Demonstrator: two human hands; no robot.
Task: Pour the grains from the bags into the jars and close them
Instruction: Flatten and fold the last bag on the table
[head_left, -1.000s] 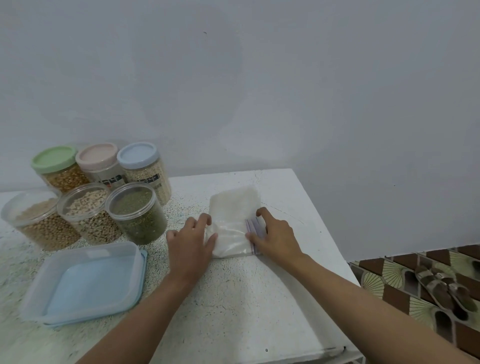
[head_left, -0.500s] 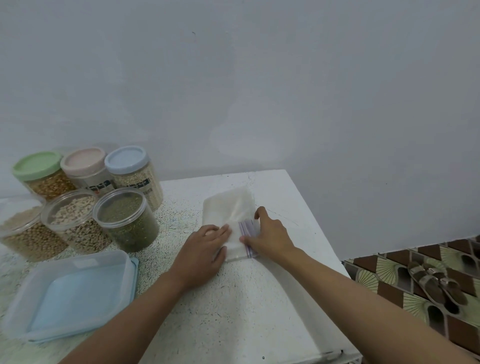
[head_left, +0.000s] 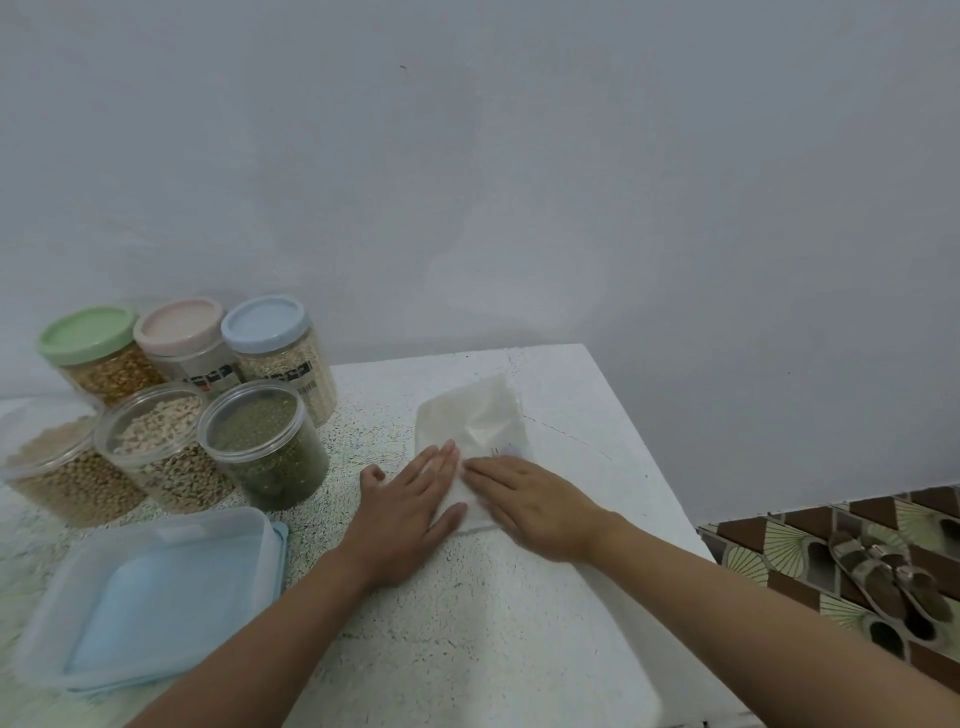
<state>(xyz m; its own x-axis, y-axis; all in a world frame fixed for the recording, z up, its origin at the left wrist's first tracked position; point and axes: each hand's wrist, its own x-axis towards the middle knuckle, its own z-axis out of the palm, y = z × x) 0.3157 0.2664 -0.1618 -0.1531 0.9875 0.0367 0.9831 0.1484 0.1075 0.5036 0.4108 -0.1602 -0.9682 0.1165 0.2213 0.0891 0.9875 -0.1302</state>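
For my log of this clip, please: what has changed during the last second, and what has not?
The left hand and right hand let go of the near edge of the bag, slid together and now press flat on it. The bag, jars and blue container stayed put.

a home: grain jars (head_left: 265, 441) on a table (head_left: 519, 623), sandals (head_left: 893, 577) on patterned tiles (head_left: 753, 556).

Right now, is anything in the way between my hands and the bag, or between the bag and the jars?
Nothing visible. The left hand and right hand both lie flat on the bag, and only tabletop separates it from the nearest jar.
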